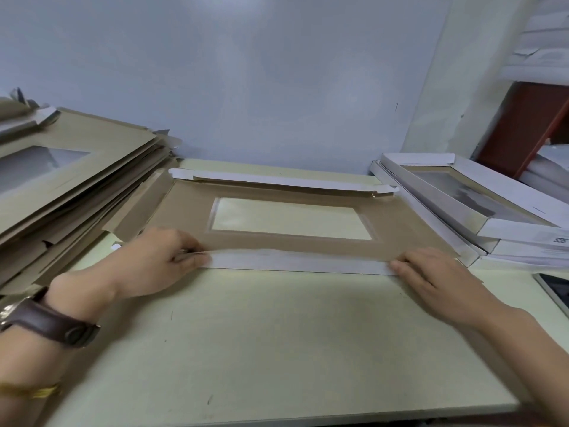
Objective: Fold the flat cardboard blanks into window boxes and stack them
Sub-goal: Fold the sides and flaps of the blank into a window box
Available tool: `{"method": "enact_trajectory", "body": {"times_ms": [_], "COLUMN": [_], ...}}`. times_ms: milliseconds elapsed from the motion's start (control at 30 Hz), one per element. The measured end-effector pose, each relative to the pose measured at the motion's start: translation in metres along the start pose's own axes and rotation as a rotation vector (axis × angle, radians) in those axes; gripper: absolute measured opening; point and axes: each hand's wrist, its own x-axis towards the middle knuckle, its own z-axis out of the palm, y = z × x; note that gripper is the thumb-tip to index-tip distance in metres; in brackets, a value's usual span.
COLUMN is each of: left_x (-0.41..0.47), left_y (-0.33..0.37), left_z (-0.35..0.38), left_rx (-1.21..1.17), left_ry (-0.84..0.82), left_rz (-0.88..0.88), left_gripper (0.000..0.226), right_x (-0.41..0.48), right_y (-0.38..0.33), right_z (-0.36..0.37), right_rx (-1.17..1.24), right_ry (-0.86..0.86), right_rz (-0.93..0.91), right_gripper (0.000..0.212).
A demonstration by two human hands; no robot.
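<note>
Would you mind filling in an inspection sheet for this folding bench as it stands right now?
Surface: pale green table, a few small dark marks.
Job's things: brown blank lying flat with its window facing up; far flap and near flap turned over, white side up; stack of flat blanks at left; finished boxes stacked at right.
Clutter: flat dark device at the right edge, partly out of frame.
Grippers: left hand pinches the near flap's left end; right hand presses straight fingers on its right end.
Cables: nothing seen.
Surroundings: pale wall; red-brown shelf at right.
</note>
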Motion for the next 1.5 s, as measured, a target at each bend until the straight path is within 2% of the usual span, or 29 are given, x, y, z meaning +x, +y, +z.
{"method": "enact_trajectory", "body": {"times_ms": [133,267,400,567,633,733,800,867,933,1033,1100,1367,1500], "left_x": [0.005,0.007,0.012,0.017,0.017,0.019,0.022,0.025,0.028,0.032,0.033,0.032,0.026], "left_y": [0.001,0.001,0.002,0.0,0.005,0.021,0.033,0.045,0.061,0.08,0.085,0.078,0.061], "left_z": [0.003,0.003,0.005,0.02,0.026,0.032,0.036,0.043,0.05,0.056,0.059,0.059,0.054], "left_rx": [0.019,0.009,0.142,0.359,0.338,0.217,0.181,0.204,0.194,0.126,0.105,0.173,0.186], "left_ry": [0.029,0.04,0.058,0.096,0.059,-0.006,-0.025,-0.07,-0.138,-0.209,-0.224,-0.35,-0.33], "left_rz": [-0.026,-0.028,-0.046,0.055,0.14,0.27,0.31,0.273,0.22,0.211,0.197,0.107,0.08], "left_gripper": [0.031,0.02,0.017,0.034,0.047,0.064,0.059,0.051,0.054,0.056,0.059,0.06,0.066], "right_x": [0.013,0.025,0.032,0.033,0.034,0.037,0.04,0.043,0.046,0.051,0.054,0.054,0.046], "right_y": [0.003,0.007,0.005,-0.007,-0.018,-0.042,-0.061,-0.083,-0.108,-0.145,-0.157,-0.133,-0.096], "right_z": [0.006,0.015,0.024,0.032,0.035,0.037,0.038,0.041,0.046,0.058,0.066,0.069,0.062], "right_rx": [0.024,0.006,-0.059,-0.239,-0.282,-0.324,-0.289,-0.217,-0.078,0.141,0.197,0.177,0.101], "right_ry": [0.022,0.062,0.067,0.055,0.063,0.049,0.026,0.01,-0.013,-0.121,-0.184,-0.335,-0.346], "right_rz": [0.038,0.079,0.149,0.217,0.202,0.173,0.142,0.074,0.012,-0.037,-0.046,-0.064,-0.024], "right_gripper": [0.041,0.029,0.026,0.037,0.037,0.055,0.06,0.052,0.049,0.061,0.067,0.071,0.073]}}
